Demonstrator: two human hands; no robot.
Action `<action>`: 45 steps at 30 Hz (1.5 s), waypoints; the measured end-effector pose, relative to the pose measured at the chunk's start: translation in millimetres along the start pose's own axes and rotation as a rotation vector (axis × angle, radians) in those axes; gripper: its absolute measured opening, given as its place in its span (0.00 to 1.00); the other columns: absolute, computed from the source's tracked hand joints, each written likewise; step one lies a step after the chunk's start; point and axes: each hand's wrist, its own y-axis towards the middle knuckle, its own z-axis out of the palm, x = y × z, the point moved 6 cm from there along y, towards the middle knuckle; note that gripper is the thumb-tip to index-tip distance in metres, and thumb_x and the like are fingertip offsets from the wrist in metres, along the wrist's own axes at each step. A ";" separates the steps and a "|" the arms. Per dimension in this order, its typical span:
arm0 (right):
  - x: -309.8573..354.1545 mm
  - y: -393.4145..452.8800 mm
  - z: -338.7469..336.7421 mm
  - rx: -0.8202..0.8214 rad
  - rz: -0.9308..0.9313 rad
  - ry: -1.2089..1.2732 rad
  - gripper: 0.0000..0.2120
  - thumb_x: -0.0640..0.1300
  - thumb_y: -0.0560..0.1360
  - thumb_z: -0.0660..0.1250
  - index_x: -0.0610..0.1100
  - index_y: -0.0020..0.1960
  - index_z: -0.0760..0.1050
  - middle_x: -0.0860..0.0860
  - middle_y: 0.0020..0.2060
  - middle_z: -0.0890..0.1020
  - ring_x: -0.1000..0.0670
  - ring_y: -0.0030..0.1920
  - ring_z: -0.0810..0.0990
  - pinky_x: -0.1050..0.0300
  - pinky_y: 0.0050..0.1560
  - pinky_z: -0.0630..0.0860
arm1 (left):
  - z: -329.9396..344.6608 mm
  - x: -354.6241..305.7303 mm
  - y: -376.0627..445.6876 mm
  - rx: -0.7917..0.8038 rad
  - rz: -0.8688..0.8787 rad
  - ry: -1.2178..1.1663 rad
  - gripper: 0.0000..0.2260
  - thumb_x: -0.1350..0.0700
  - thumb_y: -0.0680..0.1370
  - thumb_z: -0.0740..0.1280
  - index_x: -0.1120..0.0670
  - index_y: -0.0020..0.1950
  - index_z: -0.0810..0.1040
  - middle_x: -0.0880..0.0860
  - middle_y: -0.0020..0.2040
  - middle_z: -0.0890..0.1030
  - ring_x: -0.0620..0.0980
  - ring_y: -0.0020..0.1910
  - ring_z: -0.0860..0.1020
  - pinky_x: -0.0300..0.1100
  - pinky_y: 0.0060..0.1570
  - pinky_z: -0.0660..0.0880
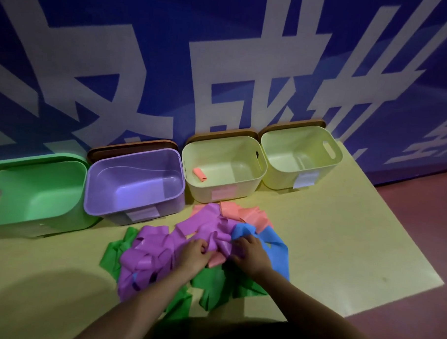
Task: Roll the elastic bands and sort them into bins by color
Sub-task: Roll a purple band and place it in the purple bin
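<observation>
Head view. Two bare forearms enter from the bottom edge toward frame centre. Left hand (195, 255) sits on the pile of elastic bands (188, 247), fingers curled, gripping a fold of purple band (152, 253). Right hand (250, 252) just beside it, fingers curled into the purple and blue bands (277, 251) where they meet. Green bands (212, 284) lie at the bottom of the heap, spilling lower centre and left; salmon bands (243, 213) show at the pile's upper right, and one strip between the hands. Pile rests mid-frame on a pale yellow counter (342, 238).

Behind the pile, a row of four open bins: green bin (0, 211) far left, purple bin (93, 197), then two pale yellow ones. The nearer yellow bin (188, 183) holds one rolled salmon band (200, 174); far-right yellow bin (338, 159). Blue wall (172, 18) with large white characters fills the upper frame.
</observation>
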 end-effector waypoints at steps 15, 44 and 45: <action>31.5 3.4 -80.3 -0.022 0.024 0.692 0.14 0.38 0.76 0.66 0.45 0.33 0.70 0.51 0.27 0.72 0.54 0.27 0.70 0.60 0.29 0.67 | -54.4 13.4 -2.7 -0.190 -0.055 -0.626 0.09 0.58 0.76 0.62 0.57 0.35 0.74 0.56 0.36 0.75 0.50 0.37 0.71 0.39 0.37 0.67; 197.2 -70.1 -153.5 -0.084 -0.227 1.389 0.10 0.36 0.76 0.60 0.42 0.35 0.69 0.46 0.30 0.67 0.52 0.30 0.66 0.60 0.29 0.64 | -166.4 12.7 -74.4 -0.116 0.091 -0.787 0.07 0.51 0.74 0.64 0.52 0.38 0.75 0.50 0.34 0.76 0.50 0.37 0.73 0.46 0.42 0.68; 200.0 -69.7 -155.0 -0.100 -0.249 1.424 0.11 0.35 0.76 0.59 0.42 0.35 0.68 0.47 0.30 0.67 0.53 0.29 0.66 0.61 0.29 0.65 | -166.9 12.9 -71.6 -0.115 0.090 -0.724 0.08 0.49 0.72 0.63 0.53 0.39 0.75 0.51 0.36 0.76 0.51 0.39 0.72 0.48 0.43 0.69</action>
